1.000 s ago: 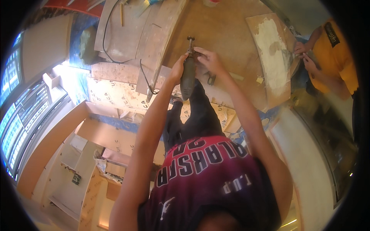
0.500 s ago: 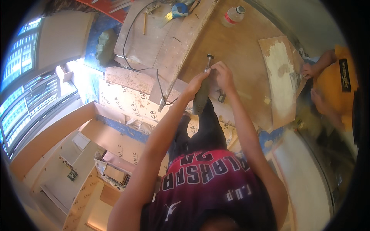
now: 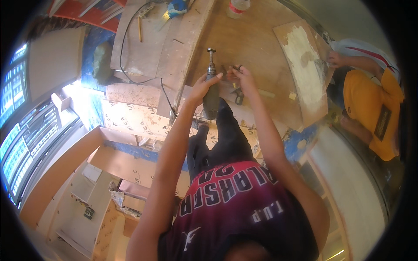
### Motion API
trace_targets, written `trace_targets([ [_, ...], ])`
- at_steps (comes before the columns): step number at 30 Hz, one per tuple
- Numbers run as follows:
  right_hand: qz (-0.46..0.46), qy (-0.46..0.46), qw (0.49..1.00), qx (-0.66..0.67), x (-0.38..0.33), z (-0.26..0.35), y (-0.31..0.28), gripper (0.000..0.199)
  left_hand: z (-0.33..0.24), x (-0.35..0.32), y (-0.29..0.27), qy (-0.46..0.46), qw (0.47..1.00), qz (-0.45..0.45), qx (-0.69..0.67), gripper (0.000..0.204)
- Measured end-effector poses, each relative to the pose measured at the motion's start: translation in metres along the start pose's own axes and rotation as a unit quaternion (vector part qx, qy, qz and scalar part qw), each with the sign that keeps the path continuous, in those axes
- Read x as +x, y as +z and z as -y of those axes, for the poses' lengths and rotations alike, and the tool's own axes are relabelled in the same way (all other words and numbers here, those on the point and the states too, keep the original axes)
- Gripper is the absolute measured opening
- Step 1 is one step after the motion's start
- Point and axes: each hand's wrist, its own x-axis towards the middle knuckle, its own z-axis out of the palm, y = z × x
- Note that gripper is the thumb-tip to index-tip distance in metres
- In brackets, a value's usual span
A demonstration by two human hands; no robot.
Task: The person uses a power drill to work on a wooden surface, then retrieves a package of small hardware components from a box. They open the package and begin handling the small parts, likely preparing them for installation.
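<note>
My left hand (image 3: 203, 88) is wrapped round a handheld rotary power tool (image 3: 211, 104), held upright over the edge of the wooden worktop (image 3: 257, 48). Its body is dark green and long, topped by a silver metal neck with a small flat round tip. Just right of the neck, my right hand (image 3: 244, 79) is apart from the tool. Its fingers pinch a small dark piece (image 3: 235, 68), too small to make out. A dark metal piece (image 3: 239, 96) lies on the worktop below that hand.
A blue tape measure (image 3: 177, 8), a pencil (image 3: 140, 29) and a black cord (image 3: 122, 52) lie on boards at the upper left. A bottle (image 3: 238, 6) stands at the far edge. To the right, another person in an orange shirt (image 3: 363, 102) reaches toward a putty-smeared board (image 3: 305, 65).
My right hand has come away from the tool's neck, now pinching a small dark piece. The view has shifted, and the other person leans further forward.
</note>
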Motion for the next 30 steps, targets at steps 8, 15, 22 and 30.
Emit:
trace_targets([
  [8, -0.13, -0.119, 0.952, -0.25, 0.007, -0.002, 0.002, 0.026, 0.001, -0.007, -0.013, -0.036, 0.998, 0.031, -0.029, 0.063],
  [15, -0.107, -0.273, 0.81, -0.508, 0.017, -0.011, 0.032, 0.035, -0.006, -0.005, -0.007, 0.018, 1.0, 0.012, 0.011, 0.069],
  [22, -0.128, -0.285, 0.78, -0.543, 0.02, -0.026, 0.03, 0.024, -0.043, -0.019, -0.043, 0.07, 0.997, 0.005, -0.037, 0.057],
  [30, -0.128, -0.252, 0.797, -0.534, 0.022, -0.017, 0.025, 0.025, -0.135, 0.011, -0.114, -0.031, 0.998, -0.036, -0.04, 0.056],
])
